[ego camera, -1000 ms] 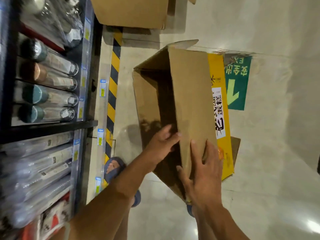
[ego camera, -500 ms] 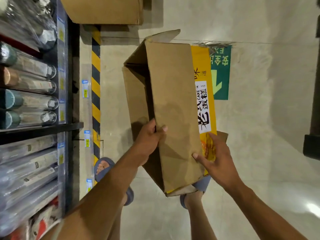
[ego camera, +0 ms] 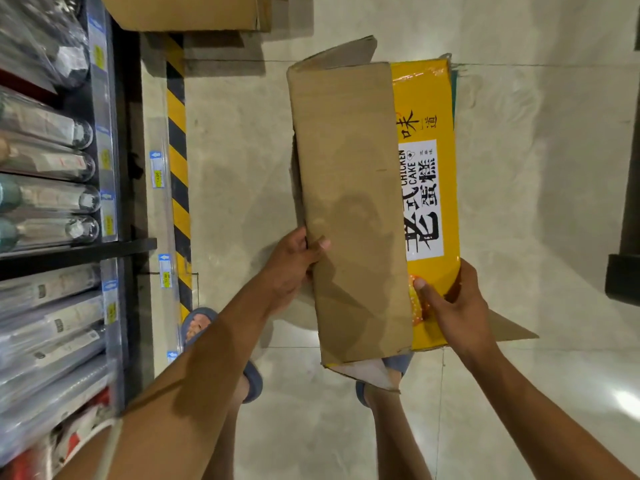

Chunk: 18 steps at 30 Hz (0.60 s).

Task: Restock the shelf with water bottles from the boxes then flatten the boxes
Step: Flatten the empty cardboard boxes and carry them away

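Two hands hold one nearly flattened cardboard box (ego camera: 349, 202) in the middle of the frame: the left hand (ego camera: 289, 268) grips its left edge, thumb curled over the plain brown panel, while the right hand (ego camera: 453, 306) clasps the lower right corner, thumb pressed on the yellow printed side. The box hangs above the pale floor (ego camera: 242, 168) and the person's blue sandals (ego camera: 254, 381), loose flaps sticking out at top and bottom. Along the left of the frame the shelf (ego camera: 110, 168) carries rows of bottles (ego camera: 48, 199), a black-and-yellow striped line (ego camera: 178, 168) runs beside it, and another box (ego camera: 180, 12) sits at the upper edge.
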Each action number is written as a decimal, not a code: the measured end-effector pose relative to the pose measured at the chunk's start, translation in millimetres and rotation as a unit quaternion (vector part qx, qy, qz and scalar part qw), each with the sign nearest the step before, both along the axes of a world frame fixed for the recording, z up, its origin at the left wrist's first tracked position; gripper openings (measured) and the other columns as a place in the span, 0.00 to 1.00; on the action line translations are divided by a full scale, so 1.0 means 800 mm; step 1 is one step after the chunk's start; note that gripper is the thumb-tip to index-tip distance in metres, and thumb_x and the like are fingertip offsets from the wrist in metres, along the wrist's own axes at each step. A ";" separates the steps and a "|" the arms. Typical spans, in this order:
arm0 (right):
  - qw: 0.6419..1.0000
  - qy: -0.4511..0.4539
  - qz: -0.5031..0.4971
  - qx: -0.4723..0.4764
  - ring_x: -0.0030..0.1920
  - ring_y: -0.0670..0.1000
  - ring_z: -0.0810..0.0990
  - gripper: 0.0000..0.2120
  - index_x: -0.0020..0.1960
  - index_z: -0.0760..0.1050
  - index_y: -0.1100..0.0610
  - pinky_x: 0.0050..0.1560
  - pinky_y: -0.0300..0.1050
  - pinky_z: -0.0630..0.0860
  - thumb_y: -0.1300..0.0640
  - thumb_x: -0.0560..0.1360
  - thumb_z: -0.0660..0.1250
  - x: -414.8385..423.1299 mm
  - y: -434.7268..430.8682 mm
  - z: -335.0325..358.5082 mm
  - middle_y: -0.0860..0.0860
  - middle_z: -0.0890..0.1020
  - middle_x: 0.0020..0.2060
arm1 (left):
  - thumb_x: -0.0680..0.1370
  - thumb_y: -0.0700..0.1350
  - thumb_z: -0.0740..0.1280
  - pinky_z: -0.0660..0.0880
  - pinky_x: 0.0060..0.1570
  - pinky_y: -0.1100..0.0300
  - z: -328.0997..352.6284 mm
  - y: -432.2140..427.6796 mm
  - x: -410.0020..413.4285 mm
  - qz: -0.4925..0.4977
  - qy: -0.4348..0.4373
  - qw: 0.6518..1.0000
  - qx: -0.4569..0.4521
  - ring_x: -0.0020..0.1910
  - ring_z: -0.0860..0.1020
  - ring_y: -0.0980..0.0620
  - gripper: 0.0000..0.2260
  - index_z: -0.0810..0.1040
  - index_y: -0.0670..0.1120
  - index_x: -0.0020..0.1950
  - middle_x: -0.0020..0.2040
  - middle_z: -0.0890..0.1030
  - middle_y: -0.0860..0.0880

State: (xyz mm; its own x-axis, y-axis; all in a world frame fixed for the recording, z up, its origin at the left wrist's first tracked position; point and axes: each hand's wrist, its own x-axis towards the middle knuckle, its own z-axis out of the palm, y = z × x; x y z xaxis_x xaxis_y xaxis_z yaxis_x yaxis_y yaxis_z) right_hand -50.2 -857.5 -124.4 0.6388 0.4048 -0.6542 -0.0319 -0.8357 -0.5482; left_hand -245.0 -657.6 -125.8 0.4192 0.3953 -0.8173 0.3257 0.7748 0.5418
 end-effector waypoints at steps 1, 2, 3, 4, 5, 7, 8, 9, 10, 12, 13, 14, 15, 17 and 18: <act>1.000 0.008 0.004 0.003 0.58 0.50 0.76 0.34 0.77 0.63 0.48 0.58 0.49 0.73 0.46 0.76 0.74 -0.005 0.001 0.000 0.44 0.76 0.61 | 0.84 0.41 0.65 0.82 0.46 0.59 0.001 0.004 -0.005 0.009 0.002 1.000 0.004 0.54 0.85 0.53 0.14 0.75 0.48 0.70 0.60 0.85 0.49; 1.000 0.016 0.011 0.004 0.58 0.50 0.77 0.33 0.77 0.63 0.47 0.58 0.50 0.75 0.46 0.76 0.74 -0.011 0.005 -0.001 0.44 0.76 0.61 | 0.84 0.42 0.65 0.82 0.46 0.59 0.001 0.009 -0.011 0.016 0.007 1.000 0.008 0.54 0.85 0.54 0.15 0.75 0.49 0.71 0.60 0.85 0.51; 1.000 0.023 0.019 0.002 0.58 0.50 0.77 0.33 0.77 0.63 0.47 0.59 0.51 0.75 0.46 0.76 0.74 -0.018 0.009 -0.004 0.44 0.77 0.61 | 0.84 0.42 0.64 0.82 0.46 0.59 -0.002 0.015 -0.017 0.020 0.013 1.000 0.013 0.55 0.85 0.53 0.15 0.75 0.50 0.71 0.60 0.85 0.51; 0.999 0.031 0.025 0.001 0.58 0.50 0.77 0.33 0.77 0.63 0.47 0.58 0.50 0.75 0.46 0.76 0.74 -0.025 0.014 -0.008 0.45 0.76 0.61 | 0.85 0.43 0.64 0.82 0.47 0.58 -0.007 0.019 -0.023 0.021 0.022 0.999 0.024 0.57 0.84 0.52 0.15 0.74 0.50 0.72 0.61 0.85 0.51; 0.999 0.035 0.032 0.005 0.58 0.49 0.76 0.33 0.77 0.64 0.47 0.58 0.49 0.74 0.46 0.76 0.73 -0.033 0.017 -0.013 0.44 0.76 0.61 | 0.85 0.44 0.64 0.82 0.48 0.57 -0.014 0.024 -0.028 0.022 0.035 0.998 0.038 0.60 0.84 0.49 0.16 0.73 0.50 0.73 0.62 0.84 0.50; 0.998 0.039 0.037 0.013 0.59 0.48 0.75 0.32 0.76 0.64 0.48 0.58 0.47 0.73 0.46 0.77 0.73 -0.048 0.025 -0.022 0.43 0.75 0.61 | 0.86 0.44 0.63 0.81 0.53 0.54 -0.028 0.029 -0.030 0.019 0.089 0.992 0.085 0.63 0.81 0.45 0.17 0.71 0.52 0.75 0.64 0.82 0.49; 0.998 0.042 0.034 0.016 0.59 0.47 0.75 0.32 0.77 0.63 0.48 0.59 0.47 0.72 0.47 0.78 0.73 -0.054 0.028 -0.027 0.42 0.74 0.61 | 0.86 0.46 0.63 0.79 0.57 0.53 -0.033 0.028 -0.027 0.006 0.132 0.984 0.120 0.66 0.79 0.45 0.18 0.68 0.53 0.76 0.67 0.80 0.49; 0.998 0.044 0.030 0.017 0.60 0.47 0.74 0.32 0.77 0.63 0.48 0.59 0.47 0.72 0.47 0.78 0.72 -0.059 0.029 -0.031 0.42 0.73 0.61 | 0.86 0.47 0.62 0.76 0.62 0.53 -0.036 0.025 -0.022 -0.016 0.180 0.970 0.164 0.68 0.76 0.46 0.21 0.64 0.55 0.78 0.71 0.75 0.49; 0.998 0.047 0.027 0.017 0.60 0.47 0.74 0.32 0.78 0.62 0.48 0.59 0.47 0.72 0.47 0.78 0.72 -0.062 0.030 -0.035 0.42 0.73 0.62 | 0.85 0.47 0.63 0.72 0.65 0.52 -0.036 0.020 -0.016 -0.049 0.231 0.946 0.221 0.70 0.72 0.46 0.24 0.60 0.56 0.80 0.74 0.70 0.48; 0.998 0.053 0.025 0.016 0.61 0.47 0.74 0.33 0.78 0.61 0.48 0.60 0.48 0.73 0.46 0.78 0.72 -0.063 0.029 -0.040 0.42 0.73 0.62 | 0.83 0.47 0.67 0.67 0.71 0.46 -0.029 0.006 -0.004 -0.134 0.317 0.860 0.377 0.75 0.65 0.43 0.30 0.57 0.53 0.81 0.78 0.61 0.45; 0.998 0.054 0.026 0.015 0.61 0.47 0.74 0.34 0.78 0.61 0.47 0.60 0.48 0.73 0.45 0.78 0.72 -0.062 0.026 -0.041 0.41 0.73 0.62 | 0.81 0.49 0.68 0.65 0.74 0.42 -0.025 -0.001 0.003 -0.180 0.326 0.812 0.448 0.77 0.61 0.41 0.32 0.58 0.52 0.81 0.79 0.58 0.44; 0.998 0.054 0.031 0.012 0.61 0.47 0.74 0.34 0.79 0.61 0.47 0.60 0.48 0.73 0.45 0.77 0.72 -0.061 0.023 -0.040 0.41 0.73 0.62 | 0.78 0.53 0.69 0.61 0.75 0.39 -0.022 -0.008 0.011 -0.224 0.315 0.777 0.498 0.79 0.58 0.40 0.35 0.58 0.52 0.82 0.80 0.56 0.43; 0.998 0.051 0.039 0.006 0.61 0.47 0.73 0.35 0.79 0.61 0.48 0.60 0.48 0.73 0.44 0.77 0.72 -0.059 0.019 -0.039 0.42 0.73 0.62 | 0.76 0.60 0.69 0.57 0.77 0.37 -0.020 -0.016 0.020 -0.269 0.301 0.752 0.521 0.80 0.55 0.38 0.38 0.58 0.52 0.82 0.82 0.54 0.42; 0.997 0.050 0.055 -0.002 0.60 0.47 0.74 0.35 0.78 0.61 0.48 0.59 0.48 0.73 0.43 0.76 0.72 -0.054 0.010 -0.039 0.42 0.73 0.62 | 0.71 0.72 0.67 0.50 0.77 0.34 -0.022 -0.031 0.036 -0.352 0.303 0.716 0.521 0.82 0.50 0.36 0.47 0.53 0.55 0.83 0.83 0.50 0.42; 0.996 0.056 0.063 -0.003 0.60 0.48 0.75 0.36 0.77 0.62 0.47 0.59 0.48 0.74 0.41 0.75 0.73 -0.052 0.006 -0.039 0.43 0.74 0.63 | 0.69 0.74 0.67 0.51 0.76 0.32 -0.023 -0.039 0.042 -0.378 0.312 0.706 0.511 0.82 0.49 0.35 0.50 0.51 0.55 0.83 0.83 0.49 0.41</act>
State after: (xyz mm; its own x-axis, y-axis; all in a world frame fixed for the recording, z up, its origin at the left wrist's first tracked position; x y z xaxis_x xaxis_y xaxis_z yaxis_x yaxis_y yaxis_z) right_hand -91.4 -852.6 -155.6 0.5064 0.4725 -0.7213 0.0122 -0.8404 -0.5418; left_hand -211.8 -688.5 -144.0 0.5100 0.7681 -0.3871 0.8597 -0.4400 0.2595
